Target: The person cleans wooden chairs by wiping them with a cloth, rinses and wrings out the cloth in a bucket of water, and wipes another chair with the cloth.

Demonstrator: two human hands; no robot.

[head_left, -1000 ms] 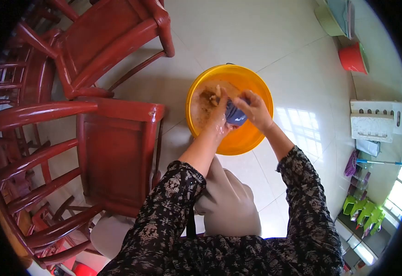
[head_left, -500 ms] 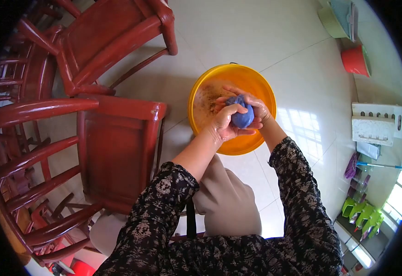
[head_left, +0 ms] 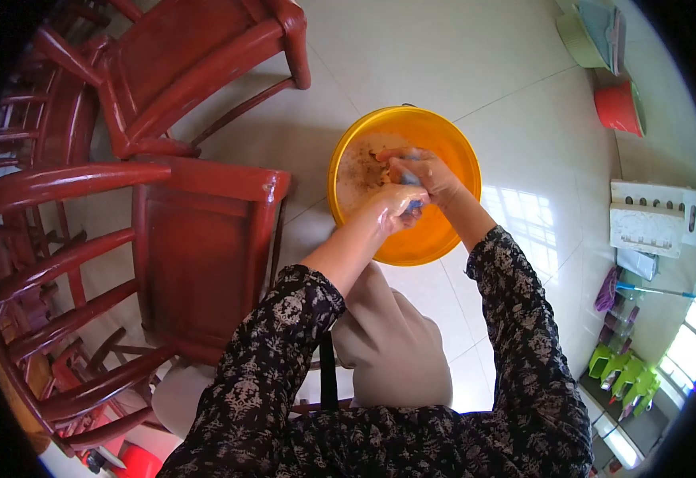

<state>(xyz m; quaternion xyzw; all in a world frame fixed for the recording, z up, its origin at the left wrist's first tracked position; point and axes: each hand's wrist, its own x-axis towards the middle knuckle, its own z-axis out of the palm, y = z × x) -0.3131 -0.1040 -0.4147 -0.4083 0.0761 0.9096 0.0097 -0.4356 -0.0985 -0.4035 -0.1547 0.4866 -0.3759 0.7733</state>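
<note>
A wet blue cloth [head_left: 412, 182], squeezed small, shows between my two hands over a yellow bucket [head_left: 463, 163]. My left hand [head_left: 398, 205] is closed round the lower part of the cloth. My right hand [head_left: 421, 170] wraps the upper part, a little farther from me. Both hands look wet, and fingers cover most of the cloth. Murky water [head_left: 356, 171] with dark bits shows at the left inside the bucket.
Red wooden chairs [head_left: 197, 255] stand close on the left. Pale floor tiles [head_left: 443, 64] surround the bucket. Along the right wall are a red bucket [head_left: 619, 109], a white plastic rack [head_left: 647, 219] and green items [head_left: 625, 374].
The cloth was a loose bundle, then a round ball in cupped hands; now it is squeezed narrower. My right hand has closed over its far end.
</note>
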